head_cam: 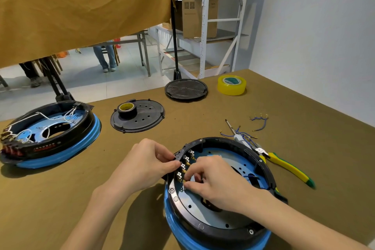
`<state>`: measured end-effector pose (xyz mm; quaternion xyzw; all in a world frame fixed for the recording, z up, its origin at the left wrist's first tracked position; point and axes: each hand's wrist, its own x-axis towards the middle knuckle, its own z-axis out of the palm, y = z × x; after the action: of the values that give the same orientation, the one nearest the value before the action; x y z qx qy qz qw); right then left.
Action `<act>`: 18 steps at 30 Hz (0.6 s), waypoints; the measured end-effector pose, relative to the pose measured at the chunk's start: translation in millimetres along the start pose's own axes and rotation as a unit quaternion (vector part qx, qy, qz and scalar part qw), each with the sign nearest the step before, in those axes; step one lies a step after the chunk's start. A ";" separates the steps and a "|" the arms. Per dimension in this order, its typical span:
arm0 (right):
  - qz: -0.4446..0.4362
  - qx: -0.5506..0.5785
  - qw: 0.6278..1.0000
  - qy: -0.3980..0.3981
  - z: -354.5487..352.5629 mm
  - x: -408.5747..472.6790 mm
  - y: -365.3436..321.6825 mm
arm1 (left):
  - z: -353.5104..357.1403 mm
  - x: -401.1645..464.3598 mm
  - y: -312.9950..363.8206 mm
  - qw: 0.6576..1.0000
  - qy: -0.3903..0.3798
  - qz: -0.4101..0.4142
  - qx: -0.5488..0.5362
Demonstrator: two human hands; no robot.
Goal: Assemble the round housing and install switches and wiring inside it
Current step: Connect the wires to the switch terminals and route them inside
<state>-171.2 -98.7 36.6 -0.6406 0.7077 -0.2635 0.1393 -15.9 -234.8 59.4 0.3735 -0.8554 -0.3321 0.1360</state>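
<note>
Fingers of the right hand point(211, 180) curl inside the round housing point(213, 215), hiding whatever they pinch near the switches point(183, 165). Left hand point(146, 160) grips the housing's rim. Pliers point(288, 166), loose wires point(257, 122) and tape roll point(231, 85) lie beyond.

Your round housing point(219, 227) is black at the rim with a bright blue band round the outside and a paler blue plate within — the switches point(183, 165) along its wall are black with brass-coloured terminals. The second housing point(50, 138) to your left wears the same black and blue, with white wires across it. The table cloth point(60, 189) is olive-brown. You have pliers point(288, 166) with yellow-and-green handles, a clear yellow tape roll point(231, 85), two black round covers point(138, 115) — and loose blue wires point(259, 123) with gold ends.
</note>
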 end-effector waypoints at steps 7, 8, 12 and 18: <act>-0.008 -0.024 0.999 0.020 6.9 2.4 -5.7 | 0.9 -2.1 3.6 1.000 0.013 -0.003 0.022; -0.009 -0.027 0.999 0.022 7.0 2.6 -5.6 | 1.0 -2.5 4.0 0.999 0.016 -0.003 0.028; -0.011 -0.027 0.999 0.030 6.6 1.0 -5.3 | 1.2 -3.9 5.2 0.999 0.022 -0.010 0.040; -0.008 -0.026 0.999 0.034 7.2 0.9 -6.0 | 1.0 -5.0 6.1 0.998 0.037 -0.023 0.053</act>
<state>-162.5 -101.3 34.1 -0.6404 0.7136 -0.2674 0.0962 -16.3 -227.6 62.8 0.4116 -0.8576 -0.2749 0.1399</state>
